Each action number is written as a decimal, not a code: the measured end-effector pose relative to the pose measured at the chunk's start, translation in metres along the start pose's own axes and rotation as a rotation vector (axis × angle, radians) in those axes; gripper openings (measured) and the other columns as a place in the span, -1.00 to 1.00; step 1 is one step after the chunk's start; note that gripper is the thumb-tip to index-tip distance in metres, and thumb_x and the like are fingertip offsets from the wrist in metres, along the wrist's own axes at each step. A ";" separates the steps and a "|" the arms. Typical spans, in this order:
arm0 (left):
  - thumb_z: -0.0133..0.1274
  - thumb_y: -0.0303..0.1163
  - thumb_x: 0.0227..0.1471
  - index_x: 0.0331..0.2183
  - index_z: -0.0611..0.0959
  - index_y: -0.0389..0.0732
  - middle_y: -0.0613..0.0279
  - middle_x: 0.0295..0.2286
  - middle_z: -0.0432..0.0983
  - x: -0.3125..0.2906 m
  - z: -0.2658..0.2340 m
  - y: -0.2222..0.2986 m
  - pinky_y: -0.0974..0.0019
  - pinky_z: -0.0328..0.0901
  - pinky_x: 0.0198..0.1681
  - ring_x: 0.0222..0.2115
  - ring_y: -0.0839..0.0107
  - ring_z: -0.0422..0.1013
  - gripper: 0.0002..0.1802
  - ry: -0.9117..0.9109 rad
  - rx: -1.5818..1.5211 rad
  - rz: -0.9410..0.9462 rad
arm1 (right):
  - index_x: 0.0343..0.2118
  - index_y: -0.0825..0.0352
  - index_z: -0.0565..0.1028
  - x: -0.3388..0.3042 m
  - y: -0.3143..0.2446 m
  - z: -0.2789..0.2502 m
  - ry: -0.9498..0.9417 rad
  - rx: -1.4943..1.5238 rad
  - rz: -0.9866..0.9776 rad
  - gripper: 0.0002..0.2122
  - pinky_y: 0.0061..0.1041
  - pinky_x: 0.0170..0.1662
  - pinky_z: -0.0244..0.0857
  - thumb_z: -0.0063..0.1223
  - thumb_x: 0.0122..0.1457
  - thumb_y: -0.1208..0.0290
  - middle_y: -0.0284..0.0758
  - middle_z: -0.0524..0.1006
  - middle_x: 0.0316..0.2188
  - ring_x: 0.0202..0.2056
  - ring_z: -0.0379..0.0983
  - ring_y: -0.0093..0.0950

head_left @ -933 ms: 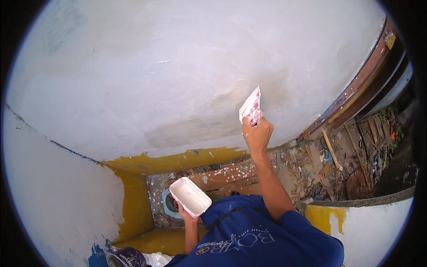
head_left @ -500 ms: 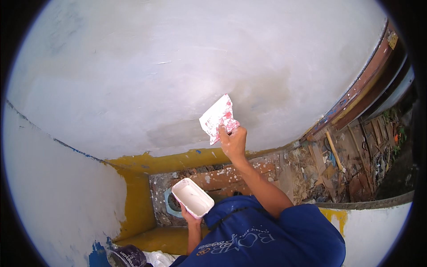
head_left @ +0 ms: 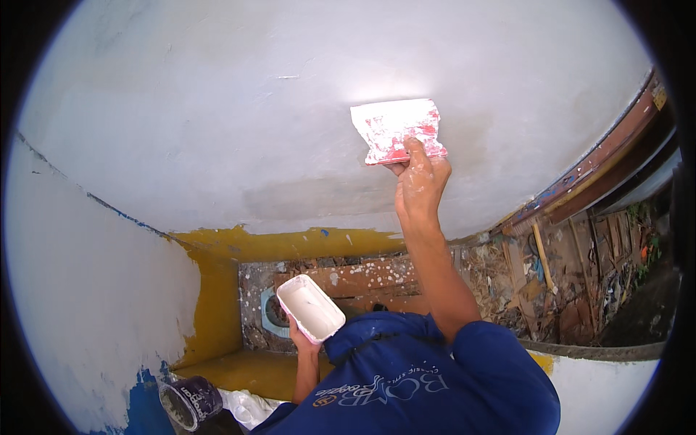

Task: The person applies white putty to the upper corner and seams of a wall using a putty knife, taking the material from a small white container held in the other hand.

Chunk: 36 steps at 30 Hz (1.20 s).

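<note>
My right hand (head_left: 422,181), smeared with white, grips the lower edge of a red putty spreader (head_left: 400,132) with the thumb on its near face. White putty coats much of the spreader, and its upper edge is at the grey-white wall (head_left: 217,123), where damp-looking darker patches show. Lower down, my left hand (head_left: 303,341) supports a white rectangular plastic tub (head_left: 292,290) from its outer side. White putty (head_left: 310,313) lies inside the tub. Most of the left fingers are hidden under and behind it.
A dark bucket (head_left: 190,402) stands at the lower left beside white plastic sheeting (head_left: 250,407). Yellow paint (head_left: 217,304) covers the wall's lower band. Below are paint-spattered boards (head_left: 362,279) and a pale blue-grey rimmed object (head_left: 270,315). Debris and wooden sticks (head_left: 544,257) lie at the right.
My right hand has moved the spreader up and to the right along the wall, turning it from tilted to nearly level. My left hand still holds the tub, in about the same place.
</note>
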<state>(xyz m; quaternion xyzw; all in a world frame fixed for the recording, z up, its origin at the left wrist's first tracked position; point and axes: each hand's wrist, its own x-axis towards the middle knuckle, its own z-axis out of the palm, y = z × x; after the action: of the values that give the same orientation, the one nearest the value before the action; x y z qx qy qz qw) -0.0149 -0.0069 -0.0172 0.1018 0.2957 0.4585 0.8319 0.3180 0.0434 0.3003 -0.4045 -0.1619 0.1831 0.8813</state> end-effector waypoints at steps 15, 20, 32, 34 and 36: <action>-0.28 0.08 0.24 0.18 0.28 -0.16 0.09 0.06 0.34 -0.009 0.011 0.000 -0.09 0.24 0.12 0.05 0.06 0.33 -0.35 0.009 -0.017 0.053 | -0.31 0.60 0.42 -0.004 0.040 -0.014 0.088 0.017 0.154 -0.86 -0.25 -0.26 0.56 -0.04 0.15 0.59 -0.12 0.50 -0.32 -0.34 0.54 -0.32; -0.28 0.08 0.24 0.18 0.28 -0.17 0.09 0.07 0.34 -0.008 0.010 0.003 -0.10 0.24 0.12 0.05 0.05 0.32 -0.35 -0.005 -0.045 0.030 | -0.24 0.64 0.39 -0.006 -0.006 -0.022 0.068 0.048 0.070 -0.80 -0.24 -0.26 0.56 -0.04 0.14 0.58 -0.08 0.49 -0.28 -0.30 0.55 -0.29; -0.25 0.09 0.23 0.17 0.29 -0.16 0.11 0.07 0.34 -0.008 0.001 -0.011 -0.08 0.24 0.12 0.05 0.07 0.32 -0.34 -0.011 -0.028 0.034 | -0.37 0.45 0.34 0.076 -0.029 -0.023 0.106 -0.106 0.321 -0.88 -0.25 -0.18 0.58 -0.25 0.26 0.55 0.05 0.49 -0.30 -0.27 0.56 -0.07; -0.25 0.09 0.23 0.18 0.28 -0.16 0.11 0.07 0.34 -0.006 0.000 -0.008 -0.08 0.24 0.12 0.05 0.07 0.32 -0.35 0.008 -0.031 0.043 | -0.36 0.52 0.34 0.067 -0.052 -0.018 0.062 -0.097 0.250 -0.89 -0.25 -0.23 0.59 -0.21 0.22 0.58 0.04 0.48 -0.32 -0.29 0.56 -0.09; -0.25 0.09 0.23 0.18 0.28 -0.16 0.11 0.07 0.33 -0.011 0.008 -0.007 -0.08 0.24 0.13 0.05 0.07 0.32 -0.34 -0.008 -0.034 0.028 | -0.35 0.59 0.35 0.061 -0.080 -0.016 0.017 -0.101 0.176 -0.88 -0.25 -0.28 0.61 -0.17 0.18 0.60 0.03 0.48 -0.35 -0.31 0.56 -0.11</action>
<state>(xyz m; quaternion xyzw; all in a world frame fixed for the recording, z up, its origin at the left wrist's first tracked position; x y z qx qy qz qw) -0.0093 -0.0191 -0.0093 0.0937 0.2828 0.4747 0.8282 0.3943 0.0119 0.3608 -0.4626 -0.1275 0.2480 0.8416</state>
